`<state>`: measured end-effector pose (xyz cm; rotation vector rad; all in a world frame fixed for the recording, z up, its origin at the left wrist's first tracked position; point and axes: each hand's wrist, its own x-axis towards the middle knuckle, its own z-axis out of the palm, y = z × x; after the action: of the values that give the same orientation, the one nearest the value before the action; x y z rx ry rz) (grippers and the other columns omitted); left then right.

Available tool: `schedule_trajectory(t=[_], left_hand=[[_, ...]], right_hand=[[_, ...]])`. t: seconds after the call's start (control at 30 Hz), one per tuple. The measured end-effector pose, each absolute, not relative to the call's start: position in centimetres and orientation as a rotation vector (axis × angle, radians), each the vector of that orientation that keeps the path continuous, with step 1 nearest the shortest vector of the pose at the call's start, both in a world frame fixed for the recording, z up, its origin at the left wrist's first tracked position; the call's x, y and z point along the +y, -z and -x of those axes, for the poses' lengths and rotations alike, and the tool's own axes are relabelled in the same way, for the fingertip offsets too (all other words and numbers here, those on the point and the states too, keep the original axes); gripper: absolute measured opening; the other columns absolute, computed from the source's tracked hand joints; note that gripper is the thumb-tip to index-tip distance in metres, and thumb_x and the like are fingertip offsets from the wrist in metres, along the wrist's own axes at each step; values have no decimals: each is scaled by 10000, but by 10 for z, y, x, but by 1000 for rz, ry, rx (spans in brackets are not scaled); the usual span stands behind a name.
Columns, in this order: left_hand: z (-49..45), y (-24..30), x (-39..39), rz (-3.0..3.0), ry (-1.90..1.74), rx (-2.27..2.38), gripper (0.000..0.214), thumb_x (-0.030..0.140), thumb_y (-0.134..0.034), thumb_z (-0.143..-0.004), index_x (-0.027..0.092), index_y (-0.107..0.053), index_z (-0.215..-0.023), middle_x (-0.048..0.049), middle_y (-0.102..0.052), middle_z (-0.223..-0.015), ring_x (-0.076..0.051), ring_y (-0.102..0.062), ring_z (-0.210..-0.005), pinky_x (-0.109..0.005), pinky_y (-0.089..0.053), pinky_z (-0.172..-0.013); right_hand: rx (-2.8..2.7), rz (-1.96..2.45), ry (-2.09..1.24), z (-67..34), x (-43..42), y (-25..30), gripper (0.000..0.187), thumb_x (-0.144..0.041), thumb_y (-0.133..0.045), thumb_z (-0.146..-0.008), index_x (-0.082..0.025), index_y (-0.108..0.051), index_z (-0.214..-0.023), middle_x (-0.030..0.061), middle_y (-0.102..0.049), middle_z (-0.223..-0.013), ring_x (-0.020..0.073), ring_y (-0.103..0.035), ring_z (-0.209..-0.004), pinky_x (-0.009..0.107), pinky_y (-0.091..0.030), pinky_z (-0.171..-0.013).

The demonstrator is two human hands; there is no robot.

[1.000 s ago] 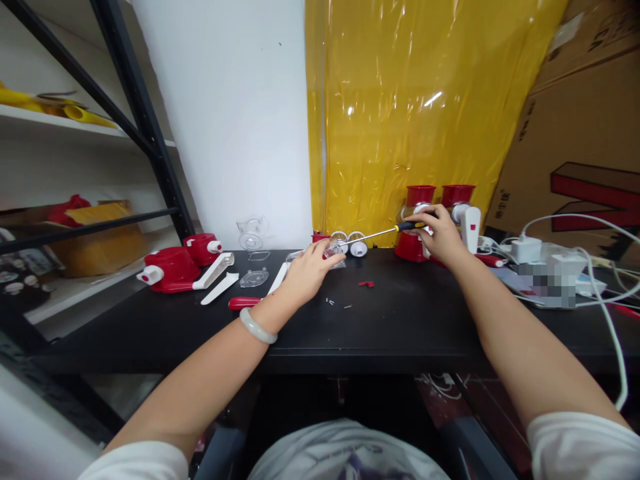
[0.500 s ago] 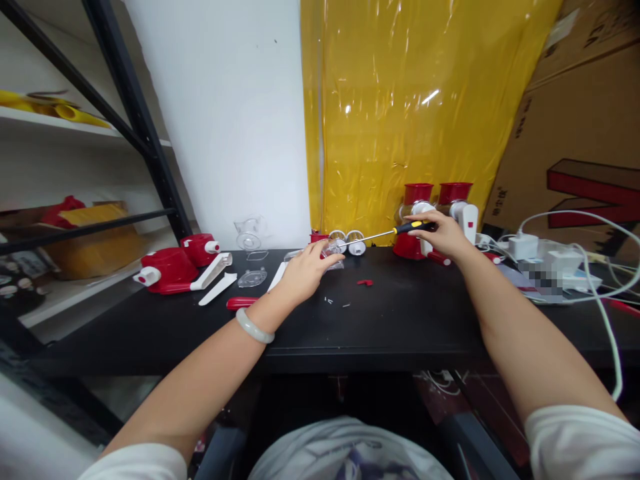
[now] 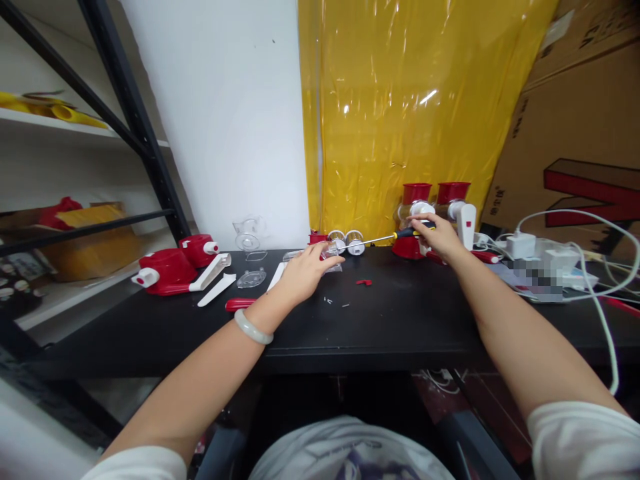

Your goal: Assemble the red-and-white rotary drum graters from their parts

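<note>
White short sleeves (image 3: 137, 464), pale bangle (image 3: 251, 329)

1. Yellow plastic sheeting (image 3: 380, 100): upright behind both grips.
2. White panel (image 3: 220, 100): behind, left of both grips.
3. Black rack (image 3: 120, 80): far left, with yellow material (image 3: 75, 115) above a cardboard box (image 3: 103, 257).
4. Large brown carton (image 3: 565, 133): behind, right of both grips.
5. White adapter (image 3: 521, 246): right of both grips.

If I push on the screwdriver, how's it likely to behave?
The screwdriver should be stiff: its slim shaft looks like straight, shiny metal. Its tip might skid, since the clear piece at the left hand looks smooth and glossy. A sideways push could swing the tip, as the right hand grips only the handle end.
</note>
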<state>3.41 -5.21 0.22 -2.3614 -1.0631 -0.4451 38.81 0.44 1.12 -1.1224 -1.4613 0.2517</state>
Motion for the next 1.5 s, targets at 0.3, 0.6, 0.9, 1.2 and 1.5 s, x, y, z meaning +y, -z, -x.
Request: schedule_trajectory(t=[0.3, 0.6, 0.9, 1.2, 1.5], left_hand=[[-33, -4, -52, 2374, 395, -1085, 600, 44, -441, -853, 390, -459, -1343, -50, -361, -1458, -232, -435, -1271, -386, -477, -933], [-33, -2, -51, 2360, 418, -1101, 669, -5, -451, -806, 388, -449, -1348, -46, -370, -1451, -229, -430, -1276, -378, -480, -936], [-33, -4, -53, 2348, 439, -1117, 670, -3, -446, -801, 386, -448, -1347, -43, -371, -1450, -230, -428, -1276, -382, -487, -936], [-33, -3, -53, 2362, 462, -1112, 659, 1, -456, -801, 377, -460, -1342, -45, -371, -1449, -231, -430, -1273, -382, -479, -947], [-32, -3, -52, 2361, 447, -1103, 680, -8, -441, -788, 381, -447, -1345, -45, -372, -1443, -233, -428, -1270, -381, -494, -917]], right_hand=[[-1282, 889, -694, -386, 12, -11, 239, -289, -573, -684, -246, -604, -916, 18, -579, -845, 167, -582, -704, 261, -509, -495], [-1307, 947, -662, -386, 12, -10, 236, -294, -581, -682, -255, -572, -914, 2, -534, -808, 157, -557, -684, 255, -493, -491], [-1387, 987, -609, -383, 6, -9, 300, -488, -652, -743, -238, -573, -889, -26, -550, -600, 122, -493, -415, 255, -392, -375], [-1352, 950, -668, -381, 4, -11, 272, -479, -607, -769, -223, -602, -859, 12, -571, -685, 148, -538, -490, 292, -460, -405], [-1366, 916, -702, -382, 8, -12, 276, -275, -517, -630, -273, -515, -906, 16, -542, -892, 209, -579, -820, 364, -556, -619]])
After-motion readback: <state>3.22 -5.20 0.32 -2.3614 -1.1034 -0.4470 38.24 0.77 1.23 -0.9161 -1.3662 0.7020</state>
